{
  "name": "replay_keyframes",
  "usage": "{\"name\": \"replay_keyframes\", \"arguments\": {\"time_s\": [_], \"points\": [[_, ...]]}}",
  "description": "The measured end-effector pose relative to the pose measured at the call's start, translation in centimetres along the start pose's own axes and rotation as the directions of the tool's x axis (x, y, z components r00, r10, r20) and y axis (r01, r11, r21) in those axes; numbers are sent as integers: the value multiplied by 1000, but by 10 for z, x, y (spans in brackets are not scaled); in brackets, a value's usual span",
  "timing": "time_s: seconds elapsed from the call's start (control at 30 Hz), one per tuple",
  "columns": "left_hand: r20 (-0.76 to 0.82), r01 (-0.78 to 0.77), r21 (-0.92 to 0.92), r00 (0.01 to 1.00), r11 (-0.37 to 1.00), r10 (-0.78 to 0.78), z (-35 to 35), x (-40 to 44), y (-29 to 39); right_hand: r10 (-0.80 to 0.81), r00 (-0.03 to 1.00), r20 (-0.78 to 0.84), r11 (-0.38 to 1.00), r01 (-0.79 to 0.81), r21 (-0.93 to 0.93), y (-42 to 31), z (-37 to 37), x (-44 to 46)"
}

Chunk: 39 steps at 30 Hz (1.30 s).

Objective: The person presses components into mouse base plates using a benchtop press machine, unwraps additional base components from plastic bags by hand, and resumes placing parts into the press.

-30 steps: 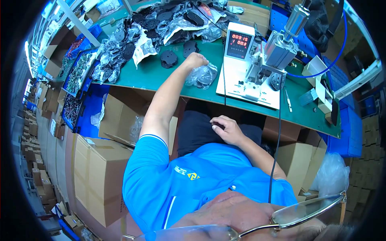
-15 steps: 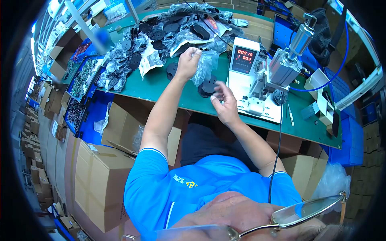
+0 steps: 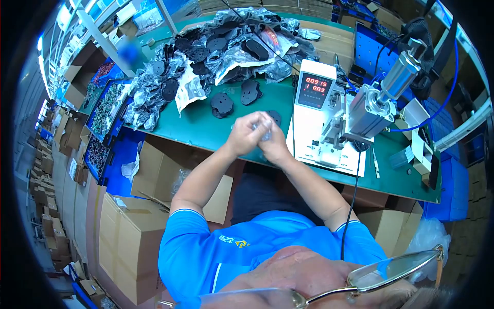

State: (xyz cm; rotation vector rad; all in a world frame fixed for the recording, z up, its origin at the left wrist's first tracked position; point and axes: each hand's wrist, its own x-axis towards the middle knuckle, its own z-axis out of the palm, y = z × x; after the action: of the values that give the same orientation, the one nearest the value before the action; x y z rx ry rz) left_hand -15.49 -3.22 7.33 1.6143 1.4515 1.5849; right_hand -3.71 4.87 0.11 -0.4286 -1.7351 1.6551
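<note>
- Hands, joined: my left hand [image 3: 246,135] and right hand [image 3: 275,142] meet above the near edge of the green table [image 3: 191,126], fingers bent inward against each other.
- Left grasp: closed around crumpled clear plastic [image 3: 266,135], which shows in the narrow space between my hands.
- Right grasp: fingers curled against the left; whether they pinch the plastic too, I cannot tell.
- Nearest part: one black disc [image 3: 275,117] lies flat just beyond my right hand, which partly hides it.
- Loose parts: a second black disc [image 3: 222,105] and a third [image 3: 251,92] lie apart from each other, between my hands and the heap.
- Heap: black parts and clear bags [image 3: 236,54] are piled toward the table's far edge and left corner; a white sheet [image 3: 190,92] hangs from its near side.
- Machine: a press [image 3: 368,116] stands right of my hands, beside a display box [image 3: 315,86] with red digits.
- Right end: a slender tool [image 3: 376,164] lies near the table's near edge.
</note>
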Motion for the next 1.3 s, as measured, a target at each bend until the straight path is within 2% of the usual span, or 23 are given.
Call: {"name": "replay_keyframes", "arguments": {"time_s": [0.03, 0.07, 0.17, 0.23, 0.27, 0.33, 0.37, 0.4, 0.47, 0.5, 0.53, 0.57, 0.6, 0.67, 0.7, 0.77, 0.83, 0.93, 1.0, 1.07, 1.13, 1.27, 1.3], "points": [[18, -120, 156, 993, 980, 119, 1, 0, -5, -67, 997, 46, 993, 71, -93, 3, 0, -1], [57, -163, 317, 987, 934, 152, -3, -2, -7, 53, 996, 76, 999, -54, 10, 17, 3, -4], [153, -265, 402, 963, 876, 221, -17, 7, 0, 86, 994, 72, 994, -90, 56, 7, 11, -7], [352, -346, 417, 914, 840, 201, -34, 21, 6, 336, 929, 157, 919, -360, 162, 10, 15, -5], [350, -343, 419, 915, 841, 199, -47, 30, 8, 338, 928, 160, 918, -362, 162, 10, 16, -4], [213, -97, 482, 977, 871, -9, -75, 57, 8, 350, 867, 356, 922, -386, 34, 4, 21, -3], [93, -22, 536, 995, 844, -33, -85, 73, -3, 205, 914, 351, 966, -247, 79, 14, 29, -8], [-28, 56, 579, 998, 813, -50, -94, 93, -16, 229, 862, 452, 961, -274, 36, 31, 35, -6], [-66, 40, 810, 998, 585, 23, -103, 135, -35, 201, 812, 548, 980, -168, -110, 21, 41, -6], [-67, 40, 808, 998, 588, 23, -108, 156, -51, 161, 804, 572, 983, -81, -164, 17, 46, -6], [66, -117, 888, 989, 444, 129, -111, 176, -70, 167, 804, 571, 982, -83, -170, 22, 51, -6], [210, -264, 924, 955, 275, 212, -113, 195, -85, 31, 793, 609, 988, 68, -139, 32, 54, -6], [207, -263, 924, 955, 279, 214, -113, 212, -96, -103, 760, 641, 971, 218, -101, 38, 56, -5], [394, -393, 919, 919, -36, 11, -107, 244, -110, -104, 748, 656, 985, 169, -36, 33, 53, -2], [391, -390, 920, 920, -33, 17, -103, 259, -113, -93, 709, 699, 989, 150, -20, 33, 49, 1], [370, -390, 918, 906, -67, -204, -89, 283, -117, -75, 669, 740, 992, 125, -12, 27, 41, 5], [297, -315, 949, 914, -22, -275, -78, 297, -116, 98, 616, 781, 993, -9, -118, 15, 34, 9], [200, -206, 978, 900, 27, -388, -78, 306, -110, 85, 663, 744, 996, -82, -41, 17, 32, 2], [98, 0, 982, 859, 191, -502, -81, 307, -98, 105, 686, 720, 994, -95, -55, 24, 32, 1], [87, -5, 987, 862, 163, -499, -81, 303, -106, 127, 714, 689, 991, -114, -65, 32, 35, -6], [93, -79, 996, 895, 51, -436, -79, 294, -108, 177, 760, 625, 984, -152, -93, 38, 36, -9], [127, -133, 991, 931, 6, -343, -81, 276, -133, 149, 775, 614, 989, -115, -95, 47, 40, -14], [175, -169, 984, 952, 45, -252, -84, 267, -144, 170, 772, 612, 985, -137, -101, 46, 40, -14]]}}
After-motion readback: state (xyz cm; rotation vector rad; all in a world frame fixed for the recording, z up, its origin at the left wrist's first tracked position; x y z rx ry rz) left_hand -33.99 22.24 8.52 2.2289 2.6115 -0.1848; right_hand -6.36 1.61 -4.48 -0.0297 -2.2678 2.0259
